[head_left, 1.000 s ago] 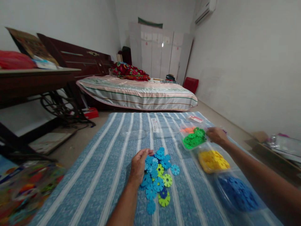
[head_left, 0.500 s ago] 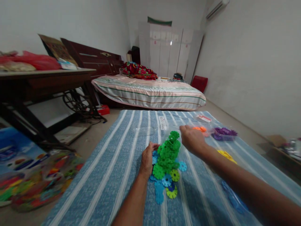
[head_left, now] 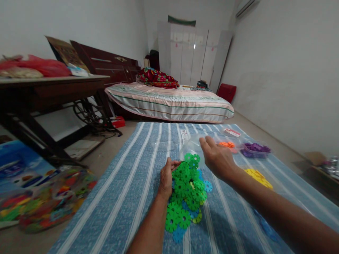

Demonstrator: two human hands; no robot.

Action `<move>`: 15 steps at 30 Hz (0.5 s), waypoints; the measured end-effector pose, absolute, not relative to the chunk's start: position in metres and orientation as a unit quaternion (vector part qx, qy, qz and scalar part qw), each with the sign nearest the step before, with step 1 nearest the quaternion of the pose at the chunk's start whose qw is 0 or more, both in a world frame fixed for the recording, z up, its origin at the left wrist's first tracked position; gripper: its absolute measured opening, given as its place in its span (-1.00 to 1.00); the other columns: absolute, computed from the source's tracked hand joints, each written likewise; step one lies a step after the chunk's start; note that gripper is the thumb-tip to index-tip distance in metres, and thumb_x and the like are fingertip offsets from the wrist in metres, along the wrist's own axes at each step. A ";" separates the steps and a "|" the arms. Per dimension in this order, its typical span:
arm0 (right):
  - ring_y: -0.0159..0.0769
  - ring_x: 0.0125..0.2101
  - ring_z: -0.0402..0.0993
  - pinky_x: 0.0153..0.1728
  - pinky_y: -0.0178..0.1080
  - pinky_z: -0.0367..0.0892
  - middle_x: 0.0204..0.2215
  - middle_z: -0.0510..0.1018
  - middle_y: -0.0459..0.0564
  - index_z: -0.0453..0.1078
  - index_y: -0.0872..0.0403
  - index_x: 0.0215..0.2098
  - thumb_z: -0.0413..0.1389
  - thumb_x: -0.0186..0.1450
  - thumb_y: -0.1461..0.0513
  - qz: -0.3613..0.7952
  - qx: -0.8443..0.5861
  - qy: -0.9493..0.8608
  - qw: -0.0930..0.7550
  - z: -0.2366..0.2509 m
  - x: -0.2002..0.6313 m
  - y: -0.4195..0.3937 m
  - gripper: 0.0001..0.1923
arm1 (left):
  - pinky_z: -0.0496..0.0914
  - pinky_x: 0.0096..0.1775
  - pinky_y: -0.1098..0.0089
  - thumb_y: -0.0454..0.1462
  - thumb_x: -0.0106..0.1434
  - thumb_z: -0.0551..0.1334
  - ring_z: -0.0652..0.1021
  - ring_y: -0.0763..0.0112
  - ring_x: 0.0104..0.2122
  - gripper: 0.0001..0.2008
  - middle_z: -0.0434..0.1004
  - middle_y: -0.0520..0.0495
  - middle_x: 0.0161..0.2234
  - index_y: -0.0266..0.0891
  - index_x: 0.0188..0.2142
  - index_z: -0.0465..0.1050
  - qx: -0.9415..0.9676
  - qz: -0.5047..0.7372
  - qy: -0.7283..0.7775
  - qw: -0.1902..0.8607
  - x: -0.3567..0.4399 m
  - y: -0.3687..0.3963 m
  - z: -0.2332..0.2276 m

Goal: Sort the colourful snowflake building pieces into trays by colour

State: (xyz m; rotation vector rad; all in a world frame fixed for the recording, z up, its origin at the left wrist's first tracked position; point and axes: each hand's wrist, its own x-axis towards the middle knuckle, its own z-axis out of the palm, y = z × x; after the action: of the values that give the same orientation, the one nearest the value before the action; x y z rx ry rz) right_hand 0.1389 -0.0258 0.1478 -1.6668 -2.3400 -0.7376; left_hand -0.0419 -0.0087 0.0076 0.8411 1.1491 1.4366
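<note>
The left hand (head_left: pixel 166 177) reaches forward from a bare forearm at the bottom centre, palm turned inward, its fingers (head_left: pixel 174 163) curled loosely. The right hand (head_left: pixel 217 158) comes in on a long bare forearm from the lower right, raised higher, back upward, fingers (head_left: pixel 205 143) extended forward and held together, slightly bent.

I see a small white label (head_left: pixel 183 134) on the striped mat (head_left: pixel 127 197), but its print is too blurred to read.

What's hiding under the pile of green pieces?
Blue pieces and a yellow-green one peek out under the green pieces, on the striped mat. Anything deeper is covered.
</note>
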 end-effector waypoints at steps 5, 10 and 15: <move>-0.36 -0.44 0.40 -0.49 -0.33 0.10 -0.09 0.47 0.18 0.28 0.16 0.10 -0.22 0.33 0.39 -0.231 -0.566 -0.781 0.126 0.154 0.140 -0.029 -0.56 | 0.43 -0.10 0.19 0.24 0.03 0.16 0.60 0.11 -0.19 -0.36 0.64 -0.22 -0.28 -0.29 -0.29 0.52 0.336 0.611 0.480 0.532 -0.040 -0.008 0.010; -0.30 -0.40 0.43 -0.45 -0.31 0.15 -0.13 0.49 0.15 0.34 0.13 0.06 -0.19 0.33 0.35 -0.169 -0.623 -0.752 0.135 0.158 0.154 -0.014 -0.59 | 0.41 -0.05 0.13 0.22 -0.01 0.24 0.60 0.08 -0.18 -0.34 0.62 -0.30 -0.24 -0.37 -0.26 0.50 0.335 0.617 0.464 0.540 -0.038 -0.009 0.015; -0.25 -0.33 0.49 -0.35 -0.33 0.23 -0.29 0.56 0.13 0.44 0.14 -0.12 -0.12 0.27 0.34 -0.067 -0.693 -0.702 0.152 0.159 0.211 0.021 -0.66 | 0.37 0.01 0.16 0.10 -0.03 0.34 0.59 0.09 -0.16 -0.48 0.64 -0.21 -0.26 -0.31 -0.30 0.54 0.395 0.603 0.469 0.511 -0.038 -0.010 0.015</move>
State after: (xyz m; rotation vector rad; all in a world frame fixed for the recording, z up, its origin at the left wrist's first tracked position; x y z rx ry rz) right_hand 0.2111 0.0209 0.1591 -1.9885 -2.0147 -0.1937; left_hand -0.0382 -0.0095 0.0152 0.9511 1.1277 1.4508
